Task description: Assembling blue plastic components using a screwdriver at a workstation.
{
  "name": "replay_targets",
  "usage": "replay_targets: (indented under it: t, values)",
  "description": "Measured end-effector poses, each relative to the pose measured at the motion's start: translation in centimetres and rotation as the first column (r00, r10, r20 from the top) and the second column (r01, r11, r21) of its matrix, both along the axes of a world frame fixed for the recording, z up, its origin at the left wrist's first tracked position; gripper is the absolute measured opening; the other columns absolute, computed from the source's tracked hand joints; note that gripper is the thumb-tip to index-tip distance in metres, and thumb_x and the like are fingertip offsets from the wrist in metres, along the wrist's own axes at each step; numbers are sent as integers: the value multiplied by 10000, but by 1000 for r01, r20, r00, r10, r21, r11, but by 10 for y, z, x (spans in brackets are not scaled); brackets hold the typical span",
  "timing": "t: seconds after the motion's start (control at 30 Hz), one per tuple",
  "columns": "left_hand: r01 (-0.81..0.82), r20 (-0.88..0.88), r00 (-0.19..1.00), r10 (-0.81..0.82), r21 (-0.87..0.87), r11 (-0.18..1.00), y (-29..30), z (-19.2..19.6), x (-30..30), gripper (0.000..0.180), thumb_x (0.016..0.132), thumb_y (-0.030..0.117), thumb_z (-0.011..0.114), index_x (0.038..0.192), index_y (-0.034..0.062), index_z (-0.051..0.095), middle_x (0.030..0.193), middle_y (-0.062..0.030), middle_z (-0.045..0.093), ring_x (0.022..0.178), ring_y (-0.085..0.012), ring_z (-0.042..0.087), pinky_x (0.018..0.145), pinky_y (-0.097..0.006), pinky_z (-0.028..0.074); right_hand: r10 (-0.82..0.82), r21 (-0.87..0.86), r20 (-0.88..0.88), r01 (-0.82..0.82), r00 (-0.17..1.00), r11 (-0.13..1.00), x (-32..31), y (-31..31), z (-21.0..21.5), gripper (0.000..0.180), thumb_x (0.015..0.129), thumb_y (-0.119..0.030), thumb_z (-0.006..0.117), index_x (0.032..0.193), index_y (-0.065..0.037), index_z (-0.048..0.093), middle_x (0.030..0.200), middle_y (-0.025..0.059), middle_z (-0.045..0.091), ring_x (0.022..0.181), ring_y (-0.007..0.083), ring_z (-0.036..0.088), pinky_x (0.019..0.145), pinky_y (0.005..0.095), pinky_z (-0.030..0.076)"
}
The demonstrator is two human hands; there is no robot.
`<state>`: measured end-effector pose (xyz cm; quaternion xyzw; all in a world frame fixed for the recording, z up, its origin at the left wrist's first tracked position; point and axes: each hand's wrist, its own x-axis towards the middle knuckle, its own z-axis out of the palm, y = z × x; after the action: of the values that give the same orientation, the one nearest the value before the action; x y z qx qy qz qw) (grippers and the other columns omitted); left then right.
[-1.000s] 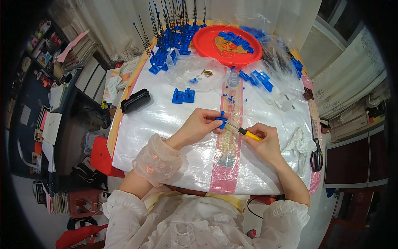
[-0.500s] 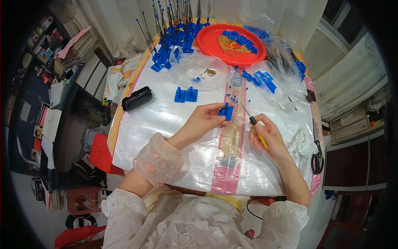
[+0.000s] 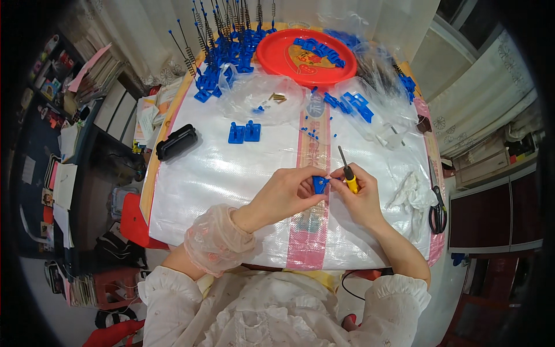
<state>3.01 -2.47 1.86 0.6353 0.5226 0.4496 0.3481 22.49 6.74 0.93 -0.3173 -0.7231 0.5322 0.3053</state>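
Between the thumb and fingers of my left hand (image 3: 288,191) is a small blue plastic part (image 3: 319,184), turned so that a round metallic spot shows on it. My right hand (image 3: 361,195) is closed around a screwdriver (image 3: 350,178) with a yellow and black handle, its metal shaft pointing up and away. The right thumb and fingertip meet at the right side of the blue part; whether they pinch something tiny there I cannot make out. Two blue square pieces (image 3: 244,132) stand side by side to the left. Tiny blue caps (image 3: 311,134) lie scattered beyond my hands.
A red round tray (image 3: 272,63) holds blue pieces at the back. Left of it stand many blue parts with black springs (image 3: 222,52). Brass pins (image 3: 278,98) lie on a clear bag (image 3: 248,95). A black case (image 3: 177,142) is at left; crumpled white tissue (image 3: 413,196) and scissors (image 3: 437,211) are at right.
Both hands have come together and nearer to me. The blue part is turned to another side, and the screwdriver now points upward, with the right fingertips at the part.
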Motion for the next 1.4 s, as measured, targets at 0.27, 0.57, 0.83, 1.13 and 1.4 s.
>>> replay_targets:
  t: [0.27,0.57,0.83,1.13,1.4]
  values:
    - [-91,103,991,80,108,990,4,1,-1,554,737,74,851,1231,50,601,1041,-66,634,850,-126,649,741,-258,550,23,-374,-138,-73,990,925,2,4,12,93,966,-82,618,1043,-37,591,797,49,681,502,27,473,407,196,317]
    - [-86,39,996,82,115,990,3,1,-5,521,734,70,848,1199,34,615,1067,-71,661,885,-145,666,780,-276,562,49,-352,-110,-85,993,932,1,4,15,99,961,-91,628,1038,-39,592,799,56,697,497,30,469,414,192,326]
    - [-33,109,994,23,91,995,5,0,-9,520,750,39,824,1224,11,610,1103,-82,673,926,-140,674,816,-279,569,58,-300,-78,-79,995,951,3,2,18,106,940,-79,648,1027,-35,604,800,47,697,516,25,479,432,188,339]
    - [47,229,972,-46,0,999,5,5,-5,497,810,-17,738,1274,14,564,1148,-94,660,963,-141,669,851,-278,568,80,-234,-49,-89,996,968,6,-1,18,149,913,-33,676,1043,-20,606,863,52,687,697,57,597,589,194,449]
    - [184,653,756,44,-277,943,10,-13,-8,340,912,-39,600,1248,14,578,1177,-83,641,1006,-141,658,900,-278,558,9,-196,-196,-49,981,979,-1,-11,20,287,921,4,658,1132,-18,465,949,68,617,868,84,605,781,221,495]
